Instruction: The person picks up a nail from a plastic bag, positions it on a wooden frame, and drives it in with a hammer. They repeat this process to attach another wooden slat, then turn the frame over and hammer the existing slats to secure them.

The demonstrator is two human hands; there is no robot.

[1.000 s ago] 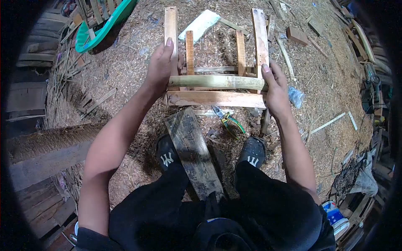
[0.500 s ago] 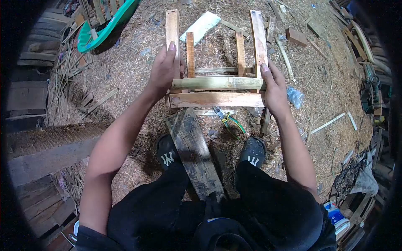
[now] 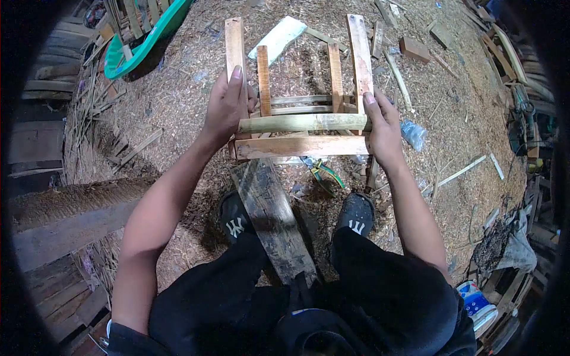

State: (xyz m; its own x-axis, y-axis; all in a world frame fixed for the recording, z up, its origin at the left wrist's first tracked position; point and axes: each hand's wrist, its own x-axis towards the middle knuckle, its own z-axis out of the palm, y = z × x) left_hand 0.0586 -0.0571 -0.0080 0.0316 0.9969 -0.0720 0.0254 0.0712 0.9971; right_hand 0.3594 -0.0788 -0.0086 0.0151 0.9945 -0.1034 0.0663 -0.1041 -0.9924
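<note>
Wood fills both your hands in the head view: you hold a wooden frame (image 3: 303,145) up in front of you, above the litter-strewn ground (image 3: 178,107). Your left hand (image 3: 224,110) has its grip closed around the left upright (image 3: 235,47), thumb pointing up along it. Your right hand (image 3: 385,130) has a similarly narrow grip on the right upright (image 3: 359,59), beside the end of the pale rounded crosspiece (image 3: 303,123).

As for progress, the main parts look assembled: two long uprights, two shorter inner slats (image 3: 263,77) between them, the rounded crosspiece and a flat bar nearer you, with thin rails farther back. The frame seems to hold its shape between your hands. The joints are too small to judge, so you cannot tell from here whether each one is firmly fixed, or whether any piece or finishing is left to do.

Pliers (image 3: 320,172) with green and yellow handles lie on the ground just beyond your shoes (image 3: 356,216), out of both hands. A dark weathered board (image 3: 273,219) slants between your legs, and a crumpled clear plastic bag (image 3: 414,135) lies to the right.
</note>
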